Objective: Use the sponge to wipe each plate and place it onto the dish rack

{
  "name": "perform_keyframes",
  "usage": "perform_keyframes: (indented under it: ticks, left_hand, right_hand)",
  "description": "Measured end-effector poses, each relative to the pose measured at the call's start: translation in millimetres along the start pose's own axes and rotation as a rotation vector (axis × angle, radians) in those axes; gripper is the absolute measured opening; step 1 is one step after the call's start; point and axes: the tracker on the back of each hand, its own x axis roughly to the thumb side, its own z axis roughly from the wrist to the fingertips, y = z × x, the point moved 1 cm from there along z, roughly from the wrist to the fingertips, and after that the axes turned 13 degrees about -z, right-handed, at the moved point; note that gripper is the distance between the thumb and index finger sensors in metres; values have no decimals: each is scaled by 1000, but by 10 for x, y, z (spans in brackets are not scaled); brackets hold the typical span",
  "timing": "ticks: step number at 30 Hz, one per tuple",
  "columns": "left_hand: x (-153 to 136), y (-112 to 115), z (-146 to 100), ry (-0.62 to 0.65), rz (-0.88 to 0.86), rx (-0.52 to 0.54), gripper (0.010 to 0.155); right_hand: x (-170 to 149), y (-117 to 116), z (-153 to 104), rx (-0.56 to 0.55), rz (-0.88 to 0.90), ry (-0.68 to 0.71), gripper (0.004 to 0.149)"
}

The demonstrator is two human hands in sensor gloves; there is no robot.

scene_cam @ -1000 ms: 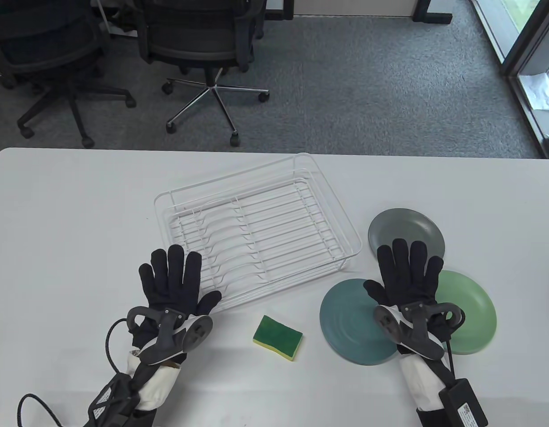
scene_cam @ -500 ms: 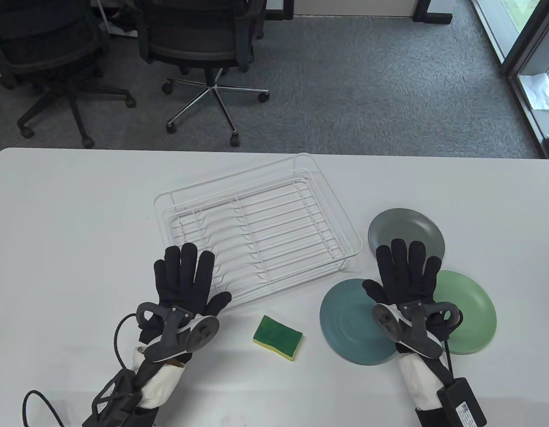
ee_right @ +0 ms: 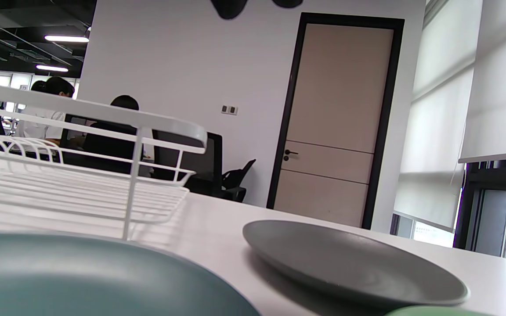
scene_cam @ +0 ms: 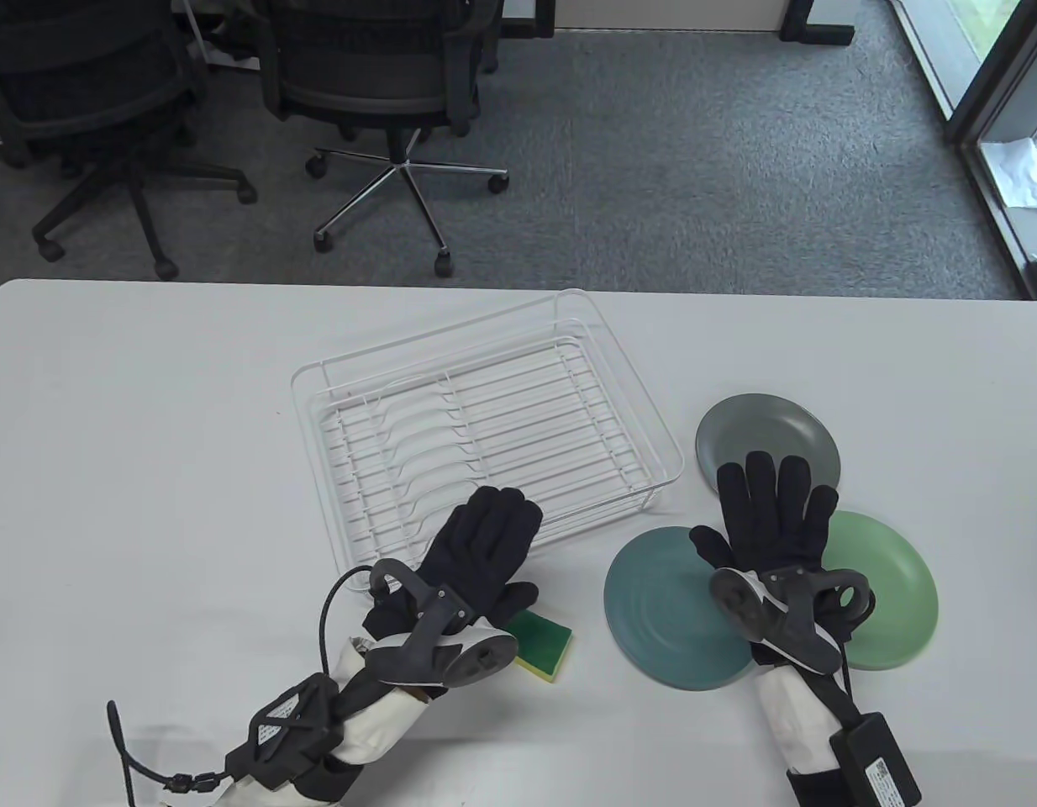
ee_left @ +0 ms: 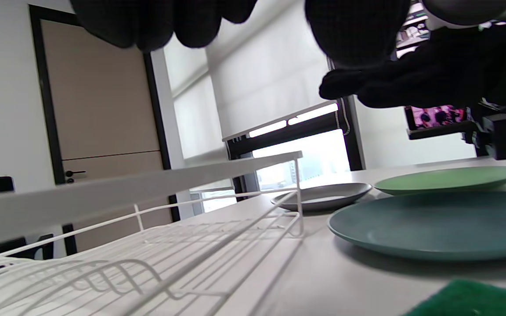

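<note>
The green and yellow sponge (scene_cam: 545, 644) lies near the table's front, its left part hidden under my left hand (scene_cam: 492, 538). That hand hovers with straight fingers over the sponge and the front rim of the white wire dish rack (scene_cam: 485, 437), holding nothing. In the left wrist view the sponge (ee_left: 468, 300) shows at the bottom right. My right hand (scene_cam: 772, 513) stays flat and spread where the plates meet. The teal plate (scene_cam: 657, 618), green plate (scene_cam: 897, 588) and grey plate (scene_cam: 766, 433) lie flat to the right of the rack, which holds nothing.
Black office chairs (scene_cam: 376, 92) stand on the carpet beyond the table's far edge. A cable and a black box (scene_cam: 876, 765) trail from the right wrist. A door (ee_right: 336, 127) and seated people (ee_right: 121, 131) show far behind the table.
My left hand has swung right and forward from beside the rack's front left corner to above the sponge, covering part of it. The right hand has barely shifted.
</note>
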Motion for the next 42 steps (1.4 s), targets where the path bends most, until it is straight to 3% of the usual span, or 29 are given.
perform_keyframes:
  ticks: [9, 20, 24, 34, 42]
  left_hand:
    - [177, 302, 26, 134, -93, -246, 84]
    - [129, 730, 17, 112, -132, -547, 86]
    - [89, 876, 11, 90, -106, -613, 84]
    - [74, 854, 22, 89, -119, -516, 82]
    - [47, 427, 12, 93, -224, -318, 81]
  right_hand:
    - [11, -12, 5, 17, -1, 7, 72]
    - [65, -28, 14, 34, -16, 31, 72]
    - [79, -26, 14, 40, -20, 38, 72]
    - [96, -40, 28, 63, 5, 43, 71]
    - [141, -158, 109, 174, 41, 56, 71]
